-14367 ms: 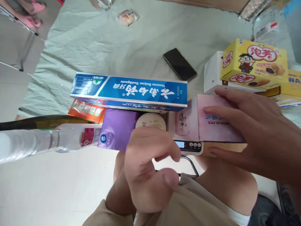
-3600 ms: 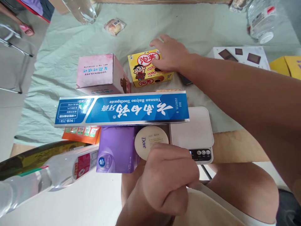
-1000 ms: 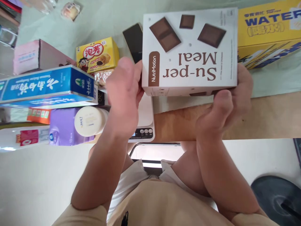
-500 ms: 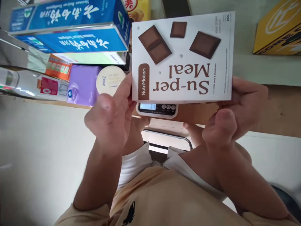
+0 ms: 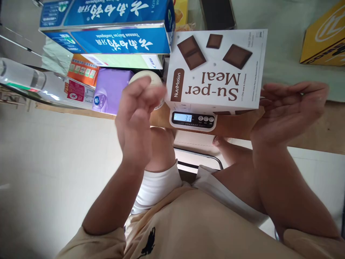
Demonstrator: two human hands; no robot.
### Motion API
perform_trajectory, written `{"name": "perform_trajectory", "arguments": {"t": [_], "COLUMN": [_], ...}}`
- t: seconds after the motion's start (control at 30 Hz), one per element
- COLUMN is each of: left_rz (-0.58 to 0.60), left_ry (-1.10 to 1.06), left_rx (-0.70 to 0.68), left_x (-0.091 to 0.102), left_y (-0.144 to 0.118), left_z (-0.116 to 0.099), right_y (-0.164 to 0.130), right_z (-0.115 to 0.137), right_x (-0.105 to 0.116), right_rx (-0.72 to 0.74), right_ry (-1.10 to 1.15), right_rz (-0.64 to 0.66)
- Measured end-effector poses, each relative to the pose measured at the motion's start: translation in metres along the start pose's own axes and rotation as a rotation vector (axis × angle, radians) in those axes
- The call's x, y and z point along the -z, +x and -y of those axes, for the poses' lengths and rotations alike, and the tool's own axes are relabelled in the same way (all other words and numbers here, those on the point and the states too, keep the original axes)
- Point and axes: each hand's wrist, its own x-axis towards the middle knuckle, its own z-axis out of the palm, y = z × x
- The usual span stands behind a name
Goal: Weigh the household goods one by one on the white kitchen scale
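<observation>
A white meal-shake box (image 5: 215, 72) printed with chocolate pieces stands over a small digital scale (image 5: 193, 120), hiding its platform. The lit display of the scale shows what looks like 31. Just off the box's left side is my left hand (image 5: 138, 118), open and slightly blurred, its fingers in front of a round cream Dove jar (image 5: 145, 76). On the other side, my right hand (image 5: 289, 108) is open with fingers stretched out, close to the box's right edge. Neither hand holds anything.
On the left are blue toothpaste boxes (image 5: 107, 43), a purple pack (image 5: 111, 88), an orange pack (image 5: 83, 69) and a clear bottle (image 5: 51, 84) lying on its side. A dark phone-like slab (image 5: 217, 14) lies behind the box. A yellow box (image 5: 323, 36) stands at right.
Both hands have let go of the meal-shake box and moved outward from its sides. The box sits lower, over the scale. The view has shifted slightly, moving the table things to the right.
</observation>
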Motion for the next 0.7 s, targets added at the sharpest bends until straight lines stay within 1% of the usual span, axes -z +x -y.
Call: {"name": "perform_trajectory", "arguments": {"t": [0.07,0.1,0.13,0.2,0.23,0.37,0.43,0.57,0.63,0.7], "left_rz": [0.032,0.133,0.170,0.199,0.177,0.057,0.038,0.068,0.096,0.135], "left_ry": [0.009,0.102,0.133,0.177,0.186,0.277,0.311,0.304,0.272,0.245], "left_rx": [-0.054,-0.058,-0.049,-0.016,0.002,0.039,0.023,-0.022,-0.012,0.027], "left_x": [0.016,0.024,0.032,0.044,0.047,0.049,0.048,0.051,0.052,0.053], "left_y": [-0.021,-0.031,-0.039,-0.050,-0.054,-0.055,-0.051,-0.045,-0.044,-0.044], "left_z": [0.005,0.009,0.012,0.018,0.020,0.020,0.020,0.021,0.020,0.019], "right_y": [0.007,0.009,0.010,0.011,0.011,0.012,0.013,0.013,0.012,0.012], "right_z": [-0.002,-0.003,-0.003,-0.002,-0.002,-0.001,-0.001,0.001,0.001,0.001], "right_x": [0.001,0.001,0.001,0.000,-0.001,-0.004,-0.006,-0.008,-0.008,-0.008], "right_rx": [-0.028,-0.046,-0.065,-0.100,-0.120,-0.220,-0.244,-0.257,-0.252,-0.247], "right_ry": [0.041,0.060,0.077,0.107,0.119,0.157,0.163,0.168,0.165,0.161], "right_rz": [-0.045,-0.060,-0.067,-0.068,-0.065,-0.090,-0.115,-0.121,-0.116,-0.115]}}
